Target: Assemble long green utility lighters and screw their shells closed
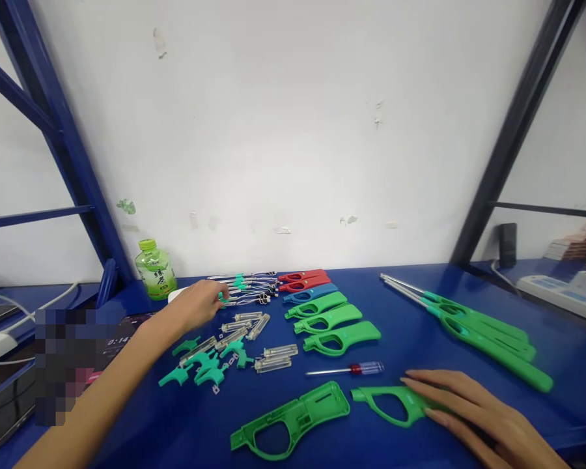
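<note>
At the back left, my left hand point(201, 305) has its fingers pinched on a metal lighter nozzle point(232, 301) with a teal part and wires. More wired nozzles point(244, 284) lie just behind it. Near the front right, my right hand point(473, 407) has fingers and thumb around the handle end of a green lighter shell half point(390, 397), which lies on the table. Its palm hides part of the shell. Left of that, an open green shell half point(293, 420) lies with its hollow inside facing up. A screwdriver point(346, 369) with a clear and red handle lies behind both.
Teal triggers point(208, 368) and clear fuel tanks point(276, 358) are scattered left of centre. Red point(303, 280), blue point(310, 293) and green shells point(342, 337) form a column. Long green lighters point(493, 345) lie at right. A tea bottle point(156, 270) stands back left by the wall.
</note>
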Demonstrator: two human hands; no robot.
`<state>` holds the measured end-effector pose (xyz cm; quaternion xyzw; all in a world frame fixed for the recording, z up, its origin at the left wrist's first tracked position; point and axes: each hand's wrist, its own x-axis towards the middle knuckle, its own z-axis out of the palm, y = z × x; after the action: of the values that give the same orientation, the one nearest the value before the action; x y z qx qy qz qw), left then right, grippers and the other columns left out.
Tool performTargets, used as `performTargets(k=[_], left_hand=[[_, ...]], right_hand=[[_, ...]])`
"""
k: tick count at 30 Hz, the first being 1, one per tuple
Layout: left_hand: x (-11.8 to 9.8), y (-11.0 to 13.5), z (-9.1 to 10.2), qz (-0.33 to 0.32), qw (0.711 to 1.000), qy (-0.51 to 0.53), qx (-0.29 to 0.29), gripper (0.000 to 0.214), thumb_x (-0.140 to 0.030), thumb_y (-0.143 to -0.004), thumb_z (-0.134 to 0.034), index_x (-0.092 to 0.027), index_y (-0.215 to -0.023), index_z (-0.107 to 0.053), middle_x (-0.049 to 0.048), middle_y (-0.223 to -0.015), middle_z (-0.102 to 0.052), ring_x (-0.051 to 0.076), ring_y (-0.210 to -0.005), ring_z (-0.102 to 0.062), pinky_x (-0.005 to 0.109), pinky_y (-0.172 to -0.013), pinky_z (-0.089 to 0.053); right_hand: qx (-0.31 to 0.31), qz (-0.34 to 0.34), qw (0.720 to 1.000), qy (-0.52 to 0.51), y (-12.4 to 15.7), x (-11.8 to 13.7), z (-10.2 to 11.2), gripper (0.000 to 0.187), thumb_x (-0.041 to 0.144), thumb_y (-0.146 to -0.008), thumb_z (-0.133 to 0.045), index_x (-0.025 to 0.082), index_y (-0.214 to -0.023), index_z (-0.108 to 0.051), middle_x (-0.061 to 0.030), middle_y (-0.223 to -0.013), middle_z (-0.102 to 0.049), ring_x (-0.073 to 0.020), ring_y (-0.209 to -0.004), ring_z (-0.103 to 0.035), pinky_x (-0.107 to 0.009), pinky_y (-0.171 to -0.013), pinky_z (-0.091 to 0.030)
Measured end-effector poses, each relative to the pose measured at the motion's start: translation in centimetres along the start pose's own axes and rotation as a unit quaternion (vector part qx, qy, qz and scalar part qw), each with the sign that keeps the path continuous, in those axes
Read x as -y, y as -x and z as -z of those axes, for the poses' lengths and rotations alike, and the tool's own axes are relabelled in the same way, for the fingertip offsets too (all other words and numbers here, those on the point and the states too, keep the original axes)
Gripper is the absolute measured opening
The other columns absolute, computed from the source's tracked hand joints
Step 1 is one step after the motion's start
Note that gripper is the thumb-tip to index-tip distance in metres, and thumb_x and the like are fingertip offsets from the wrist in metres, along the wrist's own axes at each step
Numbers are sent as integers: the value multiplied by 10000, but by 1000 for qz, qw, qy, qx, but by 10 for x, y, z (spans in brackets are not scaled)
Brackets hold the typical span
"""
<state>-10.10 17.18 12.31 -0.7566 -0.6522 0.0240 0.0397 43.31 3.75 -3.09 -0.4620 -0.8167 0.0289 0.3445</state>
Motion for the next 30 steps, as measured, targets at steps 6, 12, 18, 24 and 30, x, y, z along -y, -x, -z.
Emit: performTargets(k=[6, 12, 18, 24, 30], left_hand=[[18, -4, -32, -24, 999, -7, -26, 396, -451, -1104, -771, -213, -1415, -713, 109, -1447, -734, 276, -1237, -757, 512, -1053, -665], [21, -3, -39, -64, 993, -10, -99, 390, -440, -1102, -775, -205, -1407, -713, 107, -1431, -736, 272, -1220, -760, 501, -1030, -673], [24, 30, -12, -112, 972, 2, -205, 317, -469, -1118, -748, -181, -1252, -741, 59, -1183, -783, 215, -1015, -779, 436, -929, -678], [-4, 118, -16, -153, 929, 52, -334, 545, -706, -1197, -375, -297, -1252, -730, 40, -1108, -823, 262, -994, -798, 413, -893, -653], [-47, 187, -72, -152, 903, 129, -380, 317, -531, -1209, -557, -319, -1387, -710, -33, -1291, -810, 131, -1134, -809, 183, -1171, -531]], right_hand=[[-22, -25, 999, -18, -2, 8, -1, 377, 522, -1158, -650, 387, -1451, -845, -48, -1506, -817, -293, -1348, -823, -364, -1171, -649], [-34, -9, 999, -39, -9, 15, 2, 320, 491, -1168, -657, 372, -1360, -884, -35, -1402, -865, -245, -1279, -853, -288, -1140, -649], [-59, -16, 997, -40, -24, 37, 11, 355, 552, -1161, -657, 334, -1192, -935, -55, -1247, -908, -236, -1125, -903, -237, -1039, -690], [-62, -9, 998, -20, -24, 39, 14, 390, 587, -1158, -650, 326, -1147, -940, -61, -1187, -918, -236, -1073, -913, -231, -989, -711], [-67, 0, 997, 35, -13, 31, 7, 347, 551, -1175, -621, 358, -1276, -891, -40, -1362, -861, -239, -1194, -872, -294, -1077, -701]])
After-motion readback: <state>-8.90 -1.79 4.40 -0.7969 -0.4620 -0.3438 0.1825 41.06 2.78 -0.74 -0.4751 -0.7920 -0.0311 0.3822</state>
